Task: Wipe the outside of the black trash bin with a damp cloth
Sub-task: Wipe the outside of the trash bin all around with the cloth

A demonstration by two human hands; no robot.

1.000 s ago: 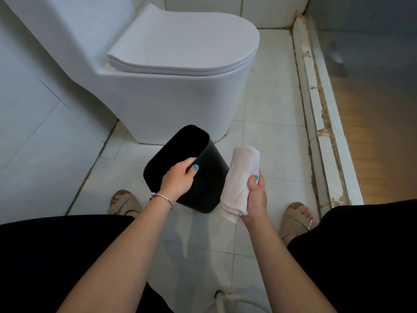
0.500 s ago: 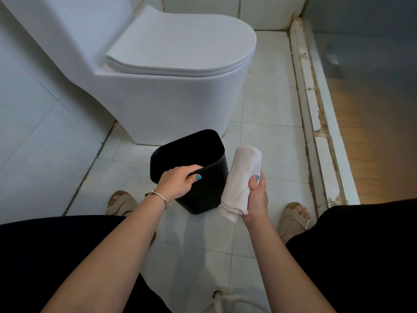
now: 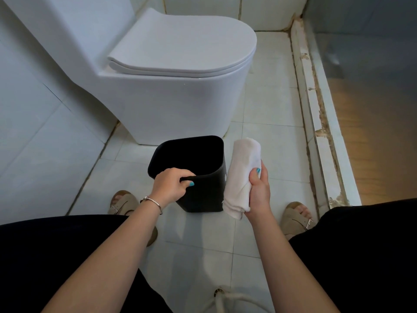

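Black trash bin (image 3: 204,190): upright on the white floor tiles (image 3: 270,123), just in front of the white toilet (image 3: 171,96), opening turned up toward the camera, inside dark. Rim rectangular with rounded corners. Small pale specks on the right wall of the bin, near the cloth.

Left hand (image 3: 170,185): on the near rim of the bin, fingers curled over the edge and into the opening, thumb with teal nail pressed on the outside wall; clamped on the rim. Thin silver bracelet (image 3: 151,201) on the left wrist.

Right hand (image 3: 259,188): closed around a white cloth (image 3: 242,175), thumb on the front of it, other fingers behind and not visible. Cloth rolled or folded into a long bundle, held almost upright, upper end above the hand, lower end hanging under it. Cloth just beside the right wall of the bin; touching or not, cannot tell from this view.

Below: two bare forearms, dark clothing on both sides of the picture, beige sandals on the feet, left sandal (image 3: 123,203) partly behind the left wrist, right sandal (image 3: 296,216) to the right of the right forearm. Toilet lid down. At the right, a raised white threshold (image 3: 316,123) with worn, brownish joints, and behind it a surface with warm orange light. At the bottom edge, a round floor drain (image 3: 218,291) with a pale hose beside it.
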